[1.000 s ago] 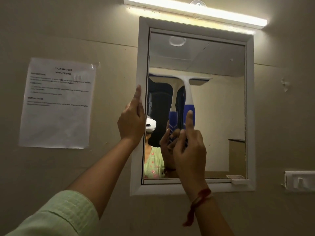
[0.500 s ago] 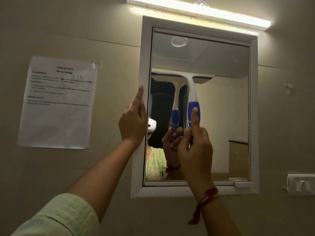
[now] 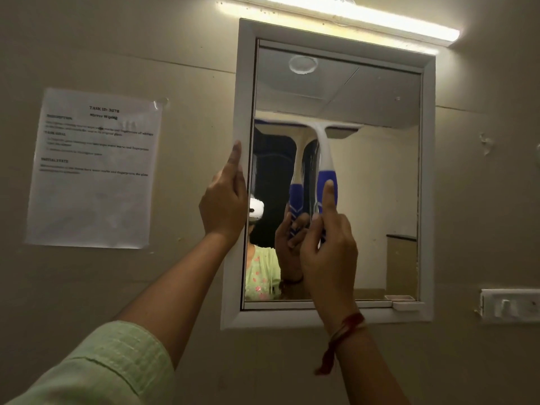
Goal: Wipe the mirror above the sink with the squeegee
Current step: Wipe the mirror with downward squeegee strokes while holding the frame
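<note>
A white-framed mirror (image 3: 426, 182) hangs on the beige wall. My right hand (image 3: 328, 252) is shut on the blue grip of a white and blue squeegee (image 3: 325, 159), index finger stretched up along the handle. The squeegee's blade lies flat against the glass a little above mid-height, across the left and middle of the mirror. My left hand (image 3: 223, 206) grips the mirror's left frame edge, fingers pointing up. The glass reflects the hands, the squeegee and a person in a light green top.
A lit tube light (image 3: 365, 17) runs above the mirror. A printed task sheet (image 3: 93, 171) is taped to the wall at left. A white switch plate (image 3: 510, 305) sits at right, and a small white ledge (image 3: 406, 304) juts from the frame's lower right corner.
The squeegee and my right hand have shifted slightly right and a little up against the glass. My left hand has stayed on the frame edge.
</note>
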`<act>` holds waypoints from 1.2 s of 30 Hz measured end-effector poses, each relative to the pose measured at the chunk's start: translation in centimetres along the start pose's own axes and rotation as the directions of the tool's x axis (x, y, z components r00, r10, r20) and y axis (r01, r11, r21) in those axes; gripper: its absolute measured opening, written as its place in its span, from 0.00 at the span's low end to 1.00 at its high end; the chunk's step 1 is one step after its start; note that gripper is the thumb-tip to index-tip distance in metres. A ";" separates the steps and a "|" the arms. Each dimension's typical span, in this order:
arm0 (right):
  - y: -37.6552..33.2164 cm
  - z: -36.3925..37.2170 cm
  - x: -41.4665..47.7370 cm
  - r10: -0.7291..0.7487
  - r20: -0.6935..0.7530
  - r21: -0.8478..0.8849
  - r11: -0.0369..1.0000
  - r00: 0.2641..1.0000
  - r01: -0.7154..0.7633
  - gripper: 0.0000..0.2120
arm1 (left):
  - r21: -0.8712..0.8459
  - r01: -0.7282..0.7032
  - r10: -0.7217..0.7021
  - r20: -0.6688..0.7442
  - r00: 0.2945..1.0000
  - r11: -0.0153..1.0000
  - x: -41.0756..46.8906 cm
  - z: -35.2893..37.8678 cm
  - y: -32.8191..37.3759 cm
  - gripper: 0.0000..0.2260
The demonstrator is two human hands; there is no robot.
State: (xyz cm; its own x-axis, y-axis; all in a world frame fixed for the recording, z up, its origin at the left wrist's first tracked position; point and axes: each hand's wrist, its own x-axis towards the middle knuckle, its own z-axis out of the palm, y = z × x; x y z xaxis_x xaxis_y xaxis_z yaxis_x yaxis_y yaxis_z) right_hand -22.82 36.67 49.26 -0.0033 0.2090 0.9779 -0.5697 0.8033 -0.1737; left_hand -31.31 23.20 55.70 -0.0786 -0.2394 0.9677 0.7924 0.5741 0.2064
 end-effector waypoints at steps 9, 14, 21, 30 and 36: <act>0.5 -0.5 -3.3 0.019 0.068 -0.009 1.000 0.997 -0.018 0.28 | 0.001 0.003 -0.003 0.013 1.000 1.000 -0.1 -0.1 0.1 0.18; -0.2 -0.3 0.9 0.011 0.021 0.012 1.000 1.000 -0.011 0.26 | 0.005 -0.005 0.005 0.005 1.000 1.000 -0.1 -0.1 0.0 0.18; 0.3 -1.3 -4.5 0.051 0.093 0.014 0.999 0.994 -0.052 0.28 | -0.009 0.001 -0.001 0.002 1.000 1.000 -0.1 0.0 0.0 0.18; 1.3 -1.2 -1.3 0.060 0.042 0.013 0.998 0.997 -0.060 0.26 | -0.007 0.004 -0.004 0.003 1.000 1.000 -0.1 0.0 0.1 0.18; 1.0 -1.8 -6.8 0.064 0.112 0.066 0.995 0.992 -0.072 0.25 | -0.016 0.011 -0.010 0.003 1.000 1.000 -0.1 0.0 0.1 0.18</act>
State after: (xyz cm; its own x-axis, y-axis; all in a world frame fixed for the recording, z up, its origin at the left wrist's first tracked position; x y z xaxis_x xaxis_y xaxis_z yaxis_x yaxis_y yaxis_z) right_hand -21.90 37.06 42.20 -0.1316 0.1963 0.9717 -0.6214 0.7474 -0.2352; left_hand -31.27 23.30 55.62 -0.0884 -0.2434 0.9659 0.8012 0.5587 0.2142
